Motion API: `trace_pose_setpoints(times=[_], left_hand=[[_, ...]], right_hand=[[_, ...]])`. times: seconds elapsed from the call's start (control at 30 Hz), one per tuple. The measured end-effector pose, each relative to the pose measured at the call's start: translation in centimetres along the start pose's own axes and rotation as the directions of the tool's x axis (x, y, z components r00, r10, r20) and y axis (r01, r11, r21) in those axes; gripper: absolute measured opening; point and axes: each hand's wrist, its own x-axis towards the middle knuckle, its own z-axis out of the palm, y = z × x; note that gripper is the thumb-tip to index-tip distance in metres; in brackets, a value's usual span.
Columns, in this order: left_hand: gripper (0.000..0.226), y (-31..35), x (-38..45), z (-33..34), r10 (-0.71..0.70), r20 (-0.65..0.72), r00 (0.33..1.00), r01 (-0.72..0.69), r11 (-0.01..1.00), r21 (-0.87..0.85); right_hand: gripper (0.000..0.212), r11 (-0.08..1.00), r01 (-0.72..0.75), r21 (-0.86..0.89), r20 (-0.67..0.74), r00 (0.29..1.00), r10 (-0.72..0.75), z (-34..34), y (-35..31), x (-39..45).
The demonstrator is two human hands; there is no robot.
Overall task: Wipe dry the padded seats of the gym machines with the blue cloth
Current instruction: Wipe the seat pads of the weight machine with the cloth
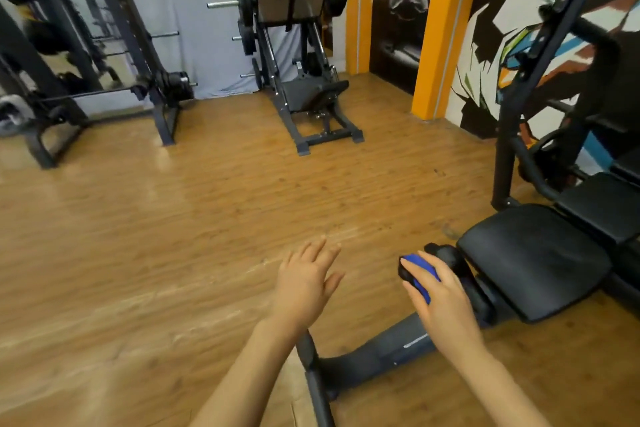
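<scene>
Nearest the camera, two bare forearms are extended over the wooden floor [145, 218]. The left hand [304, 279] is held above the floor with its fingers [320, 250] straight and spread, nothing being held. The right hand [440, 302] is curled around the blue cloth [420, 270], which is bunched against a black roller pad [446, 255] at the near end of the bench machine. Just beyond it, the padded seat [533, 270] is seen, black and slightly tilted, with further black pads [602, 204] behind it toward the painted wall. Across the floor, a leg press machine [298, 55] is set against a grey curtain, and a loaded rack [138, 55] stands to its left.
</scene>
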Motion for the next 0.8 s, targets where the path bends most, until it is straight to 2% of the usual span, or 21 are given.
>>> trace_pose_setpoints(times=[0.23, 0.4, 0.53, 0.63, 0.7, 0.8], left_hand=[[0.052, -12.4, -3.3, -6.6, 0.003, -0.007, 1.000, -0.003, 1.000, -0.011], [0.052, -20.2, -1.8, -8.4, 0.009, -0.039, 0.999, -0.010, 0.999, -0.034], [0.049, -26.9, 1.1, -8.1, 0.018, -0.074, 0.997, -0.019, 1.000, -0.007], [0.044, -32.7, 4.6, -7.5, 0.034, -0.161, 0.986, -0.039, 0.999, -0.028], [0.044, -37.4, 8.2, -7.4, 0.054, -0.214, 0.975, -0.056, 0.998, -0.002], [0.051, -43.5, 15.0, -8.9, 0.032, -0.203, 0.979, -0.041, 0.998, -0.040]], right_hand=[[0.039, 0.999, 0.045, -0.015, -0.059, 0.997, -0.045, 7.6, -12.2, 0.7], [0.043, 0.993, 0.093, -0.071, -0.070, 0.993, -0.098, 12.5, -17.7, 3.9], [0.041, 0.998, 0.058, -0.041, -0.089, 0.994, -0.061, 18.1, -20.3, 9.2], [0.039, 0.999, 0.031, -0.021, -0.091, 0.995, -0.033, 23.2, -21.8, 14.3], [0.039, 0.999, 0.043, -0.011, -0.101, 0.994, -0.044, 27.5, -22.9, 18.8], [0.040, 0.999, 0.055, -0.002, -0.090, 0.994, -0.055, 33.5, -24.6, 26.3]])
